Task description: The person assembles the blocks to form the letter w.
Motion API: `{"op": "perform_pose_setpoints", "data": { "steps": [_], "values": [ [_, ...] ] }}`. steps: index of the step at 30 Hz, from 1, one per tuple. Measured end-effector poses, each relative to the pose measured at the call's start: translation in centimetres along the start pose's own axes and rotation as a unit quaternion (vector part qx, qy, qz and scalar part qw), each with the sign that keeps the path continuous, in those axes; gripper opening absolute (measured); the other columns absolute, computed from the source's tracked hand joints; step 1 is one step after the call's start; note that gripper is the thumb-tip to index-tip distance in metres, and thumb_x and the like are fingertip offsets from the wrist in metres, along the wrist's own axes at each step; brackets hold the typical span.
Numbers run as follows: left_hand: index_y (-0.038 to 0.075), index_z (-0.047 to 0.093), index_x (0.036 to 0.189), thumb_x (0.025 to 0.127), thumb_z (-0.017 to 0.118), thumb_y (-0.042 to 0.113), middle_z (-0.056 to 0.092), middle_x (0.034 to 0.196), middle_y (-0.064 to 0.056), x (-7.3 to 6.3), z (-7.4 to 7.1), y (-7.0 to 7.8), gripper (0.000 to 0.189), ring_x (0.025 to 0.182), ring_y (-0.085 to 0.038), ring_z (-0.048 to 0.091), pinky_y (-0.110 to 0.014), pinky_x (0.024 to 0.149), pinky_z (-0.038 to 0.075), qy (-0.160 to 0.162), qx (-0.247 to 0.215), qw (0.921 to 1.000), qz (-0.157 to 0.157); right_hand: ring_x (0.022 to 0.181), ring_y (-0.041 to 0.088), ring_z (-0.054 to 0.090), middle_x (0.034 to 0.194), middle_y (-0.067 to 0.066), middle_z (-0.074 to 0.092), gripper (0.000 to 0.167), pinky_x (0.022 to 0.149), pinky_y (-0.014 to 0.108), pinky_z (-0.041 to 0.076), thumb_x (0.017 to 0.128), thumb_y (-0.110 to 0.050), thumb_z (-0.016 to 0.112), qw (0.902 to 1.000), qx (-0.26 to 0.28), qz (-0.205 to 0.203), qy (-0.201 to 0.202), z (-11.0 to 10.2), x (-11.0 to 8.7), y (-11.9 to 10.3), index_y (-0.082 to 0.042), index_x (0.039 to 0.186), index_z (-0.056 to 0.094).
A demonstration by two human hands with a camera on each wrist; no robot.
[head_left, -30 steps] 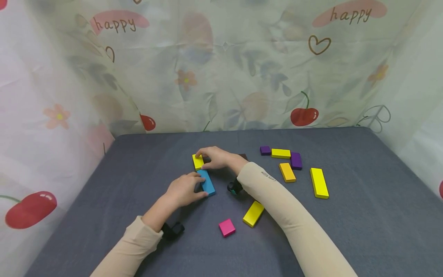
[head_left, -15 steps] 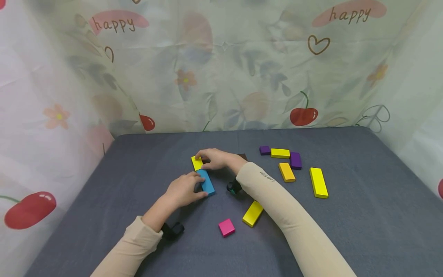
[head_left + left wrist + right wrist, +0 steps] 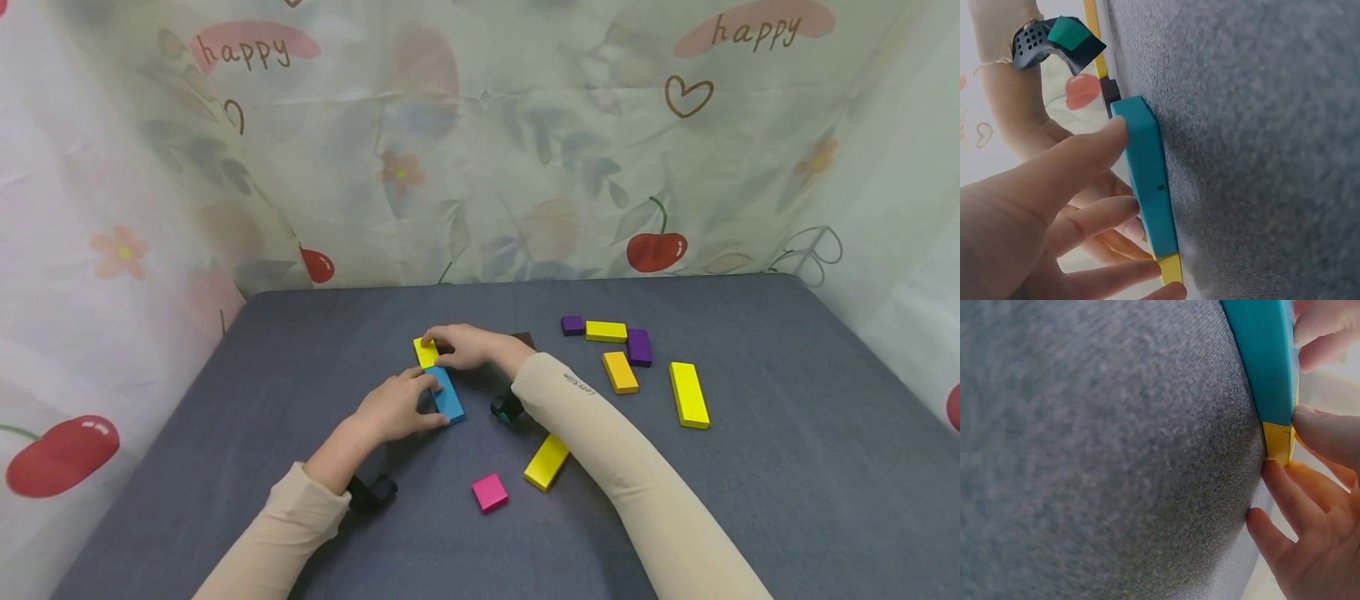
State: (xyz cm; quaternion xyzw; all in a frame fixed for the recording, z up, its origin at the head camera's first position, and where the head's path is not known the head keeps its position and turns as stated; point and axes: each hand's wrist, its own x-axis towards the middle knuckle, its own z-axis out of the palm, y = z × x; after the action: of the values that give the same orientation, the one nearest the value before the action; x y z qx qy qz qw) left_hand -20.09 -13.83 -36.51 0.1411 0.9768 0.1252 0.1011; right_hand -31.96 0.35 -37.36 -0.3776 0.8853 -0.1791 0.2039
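My left hand (image 3: pixel 393 407) holds a blue block (image 3: pixel 447 398), the thumb at its near end and fingers along its upper part. Beyond it, end to end with the blue block, lies a yellow block (image 3: pixel 425 352). The right hand (image 3: pixel 467 346) reaches across from the right and grips this yellow block between thumb and fingers. In the left wrist view the blue block (image 3: pixel 1147 178) runs down to meet the yellow one (image 3: pixel 1171 269). The right wrist view shows the two blocks touching at a seam, with right fingertips on the yellow block (image 3: pixel 1277 442).
A dark brown block (image 3: pixel 522 340) is partly hidden behind the right hand. Closer in lie a pink block (image 3: pixel 490 493) and a yellow block (image 3: pixel 547 462) beside the right sleeve. Purple (image 3: pixel 639 347), orange (image 3: pixel 620 372) and yellow blocks (image 3: pixel 689 395) lie to the right on the grey tabletop.
The right hand and its yellow block have shifted very slightly toward the person. The left hand has edged a little farther away. The other blocks keep their places.
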Motion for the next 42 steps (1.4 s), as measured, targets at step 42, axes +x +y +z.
{"op": "perform_pose_setpoints", "data": {
  "steps": [42],
  "values": [
    [0.013, 0.057, 0.121, 0.080, 0.072, 0.039, 0.046, 0.138, -0.016, 0.5, -0.2, -0.2, 0.052, 0.112, -0.032, 0.051, -0.049, 0.093, 0.046, -0.017, -0.018, 0.9997, -0.002, 0.111, 0.024, 0.061, 0.123, 0.013, 0.060, 0.031, 0.095, 0.033, 0.050, 0.094, -0.015, 0.055, 0.9823, 0.118, -0.078, 0.123, -1.8, -7.7, -0.2, -0.006, 0.123, 0.056]
  ]
}}
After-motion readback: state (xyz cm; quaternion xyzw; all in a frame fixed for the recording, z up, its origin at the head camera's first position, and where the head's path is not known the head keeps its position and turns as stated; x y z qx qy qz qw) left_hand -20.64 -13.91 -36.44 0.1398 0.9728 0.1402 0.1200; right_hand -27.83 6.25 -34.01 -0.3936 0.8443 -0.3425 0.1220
